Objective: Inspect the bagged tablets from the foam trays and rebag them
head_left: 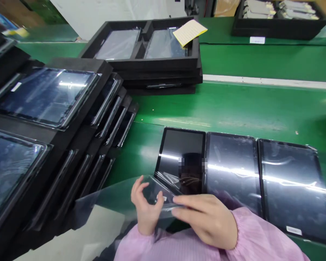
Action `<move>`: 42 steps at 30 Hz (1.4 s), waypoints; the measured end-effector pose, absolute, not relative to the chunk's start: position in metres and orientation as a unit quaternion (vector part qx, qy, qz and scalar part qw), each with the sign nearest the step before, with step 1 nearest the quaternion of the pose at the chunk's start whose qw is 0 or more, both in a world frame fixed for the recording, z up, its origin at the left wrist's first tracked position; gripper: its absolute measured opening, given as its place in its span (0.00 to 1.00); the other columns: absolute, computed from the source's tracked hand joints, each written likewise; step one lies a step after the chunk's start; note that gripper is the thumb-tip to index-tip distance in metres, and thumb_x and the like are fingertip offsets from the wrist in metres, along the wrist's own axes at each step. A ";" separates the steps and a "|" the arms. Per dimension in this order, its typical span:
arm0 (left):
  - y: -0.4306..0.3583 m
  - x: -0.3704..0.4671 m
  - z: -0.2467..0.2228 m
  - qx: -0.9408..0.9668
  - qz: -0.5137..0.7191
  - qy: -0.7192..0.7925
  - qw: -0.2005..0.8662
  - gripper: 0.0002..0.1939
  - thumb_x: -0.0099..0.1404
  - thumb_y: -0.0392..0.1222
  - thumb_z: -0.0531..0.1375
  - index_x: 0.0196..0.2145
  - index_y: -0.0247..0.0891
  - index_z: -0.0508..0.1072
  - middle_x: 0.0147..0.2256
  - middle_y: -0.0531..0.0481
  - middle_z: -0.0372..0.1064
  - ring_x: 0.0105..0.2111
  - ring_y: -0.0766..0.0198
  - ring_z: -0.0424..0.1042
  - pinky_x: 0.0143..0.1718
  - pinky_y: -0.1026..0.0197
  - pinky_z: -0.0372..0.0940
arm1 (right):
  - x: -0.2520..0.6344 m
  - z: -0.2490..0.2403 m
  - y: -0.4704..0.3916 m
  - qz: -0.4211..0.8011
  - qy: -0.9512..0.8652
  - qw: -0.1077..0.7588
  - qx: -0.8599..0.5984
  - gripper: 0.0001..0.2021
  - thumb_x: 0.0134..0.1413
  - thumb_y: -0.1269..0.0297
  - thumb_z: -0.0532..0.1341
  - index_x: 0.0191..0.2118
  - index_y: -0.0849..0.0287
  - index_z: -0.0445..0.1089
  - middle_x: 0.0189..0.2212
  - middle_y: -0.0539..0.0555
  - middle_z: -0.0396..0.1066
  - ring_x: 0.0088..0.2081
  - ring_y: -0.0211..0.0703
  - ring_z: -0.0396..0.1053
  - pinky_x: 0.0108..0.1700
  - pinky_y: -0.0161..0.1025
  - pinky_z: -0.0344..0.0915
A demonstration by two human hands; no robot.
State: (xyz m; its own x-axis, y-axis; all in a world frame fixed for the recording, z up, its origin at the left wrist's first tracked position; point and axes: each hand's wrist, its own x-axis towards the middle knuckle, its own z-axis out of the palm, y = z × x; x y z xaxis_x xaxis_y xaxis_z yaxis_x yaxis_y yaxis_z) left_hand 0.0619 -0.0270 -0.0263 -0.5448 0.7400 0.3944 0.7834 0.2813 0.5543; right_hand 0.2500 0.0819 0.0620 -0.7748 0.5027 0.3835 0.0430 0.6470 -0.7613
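Observation:
My right hand point(206, 217) pinches the edge of a clear plastic film point(105, 195) between fingertips and thumb. The film stretches left across my lap, with a small white label on it. Close beside, my left hand point(146, 208) has its thumb and fingers apart in a C shape; the film passes over or behind it, I cannot tell which. Just beyond my hands lies a dark tablet screen point(182, 148) with a glossy bare face, its lower left corner overlapped by film. To its right are two more screens, a middle screen point(230, 156) and a right screen point(293, 174), both looking film-covered.
Stacked black foam trays point(70, 65) with screens in their slots rise on the left. Another tray stack point(157, 65) stands at the back, a yellow-edged paper pad point(190, 32) on top. A black bin point(279, 27) of grey parts sits far right on the green bench point(247, 105).

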 end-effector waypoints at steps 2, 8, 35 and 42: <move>-0.022 0.070 -0.017 -0.514 -0.337 -0.782 0.103 0.10 0.62 0.37 0.59 0.42 0.42 0.66 0.51 0.39 0.67 0.56 0.44 0.65 0.57 0.36 0.57 | 0.257 0.055 0.082 0.341 -0.862 0.265 -0.266 0.22 0.63 0.74 0.49 0.56 0.56 0.72 0.53 0.60 0.75 0.54 0.50 0.75 0.51 0.48 0.77; 0.014 0.091 0.018 -0.705 -0.203 -0.679 0.044 0.20 0.63 0.22 0.47 0.41 0.42 0.70 0.48 0.43 0.74 0.47 0.55 0.73 0.51 0.50 0.63 | 0.294 0.039 0.093 0.225 -0.853 0.179 -0.435 0.23 0.64 0.69 0.53 0.63 0.64 0.65 0.65 0.72 0.59 0.69 0.68 0.51 0.60 0.68 0.64; 0.056 0.126 0.017 -0.838 -0.241 -0.476 -0.116 0.13 0.70 0.41 0.57 0.49 0.41 0.76 0.53 0.40 0.75 0.54 0.52 0.74 0.55 0.46 0.69 | 0.423 0.053 0.149 0.123 -0.819 0.105 -0.551 0.22 0.62 0.61 0.56 0.57 0.66 0.71 0.50 0.70 0.73 0.53 0.65 0.71 0.55 0.65 0.68; 0.029 0.113 0.014 -0.755 -0.174 -0.625 -0.091 0.42 0.66 0.52 0.59 0.70 0.38 0.46 0.68 0.29 0.52 0.68 0.35 0.52 0.63 0.29 0.52 | 0.372 0.040 0.252 0.152 -0.834 0.108 -0.520 0.15 0.61 0.62 0.59 0.48 0.60 0.78 0.47 0.60 0.79 0.49 0.57 0.75 0.55 0.55 0.70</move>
State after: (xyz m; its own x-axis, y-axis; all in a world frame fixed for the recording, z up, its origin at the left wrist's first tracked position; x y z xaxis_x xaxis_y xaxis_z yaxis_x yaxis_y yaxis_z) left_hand 0.1129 0.0285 0.0141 0.1574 0.9762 0.1491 0.9124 -0.2016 0.3562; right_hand 0.3719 0.2518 0.0400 -0.4363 0.8996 0.0216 0.8337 0.4131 -0.3664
